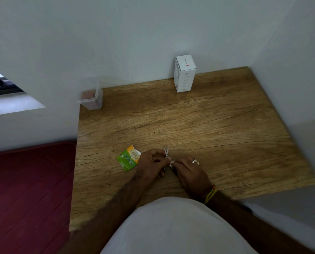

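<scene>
Low over the wooden table (pixel 208 125), the left hand (pixel 151 162) grips a pair of small scissors (pixel 166 152), whose blades stand slightly parted and point away from the person. The right hand (pixel 189 171) pinches a white scrap (pixel 171 163) just right of that grip, touching the scissors near their pivot. A torn green sachet (pixel 129 158) lies flat just left of the gripping hand, while a white box (pixel 185 74) and a clear plastic container (pixel 90 99) stand well beyond it against the wall.

torso: pale grey-white shirt (pixel 176 226), plain | forearms (pixel 127 195): bare | right hand (pixel 191 171): silver ring (pixel 195 161) on one finger | right wrist: yellow-and-orange thread band (pixel 210 194), several strands
</scene>
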Tool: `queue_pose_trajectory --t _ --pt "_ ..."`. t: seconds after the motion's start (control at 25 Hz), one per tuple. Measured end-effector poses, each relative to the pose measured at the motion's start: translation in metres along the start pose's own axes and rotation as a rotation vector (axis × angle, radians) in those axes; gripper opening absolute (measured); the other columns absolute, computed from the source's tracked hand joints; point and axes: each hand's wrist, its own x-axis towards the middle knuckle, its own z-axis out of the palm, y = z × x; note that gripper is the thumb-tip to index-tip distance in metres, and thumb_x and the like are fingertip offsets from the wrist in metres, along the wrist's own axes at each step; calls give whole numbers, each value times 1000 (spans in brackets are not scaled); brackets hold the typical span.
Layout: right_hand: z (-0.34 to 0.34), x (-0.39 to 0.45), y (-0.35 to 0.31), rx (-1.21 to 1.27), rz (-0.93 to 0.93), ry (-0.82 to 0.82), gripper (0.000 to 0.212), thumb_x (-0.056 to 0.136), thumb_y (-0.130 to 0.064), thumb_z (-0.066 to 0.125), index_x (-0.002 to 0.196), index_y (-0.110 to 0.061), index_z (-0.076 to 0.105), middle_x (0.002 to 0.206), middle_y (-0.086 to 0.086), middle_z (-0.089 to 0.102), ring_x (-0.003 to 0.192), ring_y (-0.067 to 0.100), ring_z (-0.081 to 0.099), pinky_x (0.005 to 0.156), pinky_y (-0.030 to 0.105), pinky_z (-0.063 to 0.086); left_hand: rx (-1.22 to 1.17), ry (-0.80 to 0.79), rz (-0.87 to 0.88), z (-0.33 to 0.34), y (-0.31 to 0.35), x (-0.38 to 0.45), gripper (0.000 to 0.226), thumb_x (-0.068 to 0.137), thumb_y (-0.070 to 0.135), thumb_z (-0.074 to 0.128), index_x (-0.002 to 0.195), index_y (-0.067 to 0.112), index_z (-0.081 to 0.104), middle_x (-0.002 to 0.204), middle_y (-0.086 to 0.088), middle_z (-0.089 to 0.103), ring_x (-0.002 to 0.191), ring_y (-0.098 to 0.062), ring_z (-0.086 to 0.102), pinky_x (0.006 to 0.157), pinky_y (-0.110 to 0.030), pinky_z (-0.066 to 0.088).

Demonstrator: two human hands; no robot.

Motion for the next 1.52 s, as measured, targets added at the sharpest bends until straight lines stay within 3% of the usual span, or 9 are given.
queue_pose_trajectory --t 0.12,0.32,0.72,1.12,1.52 --pt "0 2 -1 -6 -5 11 20 95 -13 56 101 -2 71 96 12 67 81 27 63 71 40 53 3 24 9 0 -2 1 23 86 11 76 105 3 66 77 -16 74 37 -12 53 38 -18 41" --pt "1 1 0 -30 -19 3 19 95 -14 56 104 -3 70 96 12 67 81 27 63 69 41 53 2 25 21 0 0 -1 20 86 12 75 103 7 65 71 -8 74 37 -12 53 37 -19 41" --pt "0 -11 1 0 -74 -25 25 102 -16 48 106 -4 70 107 12 68 91 27 64 80 37 51 31 40 29 2 -1 1 16 87 12 75 98 15 63 71 -10 74 36 -12 53 36 -19 41" --pt "-3 -23 4 -65 -142 -18 18 91 -8 67 108 -1 69 106 15 67 91 28 61 80 38 51 39 67 27 4 -1 0 24 86 12 76 105 5 64 73 -7 74 35 -11 53 35 -19 41" --pt "-4 -30 4 -82 -19 -24 20 97 -10 53 107 -2 69 106 15 67 90 29 61 78 39 52 37 63 76 3 -3 1 19 87 10 74 101 6 63 76 -12 75 34 -11 52 36 -19 40"
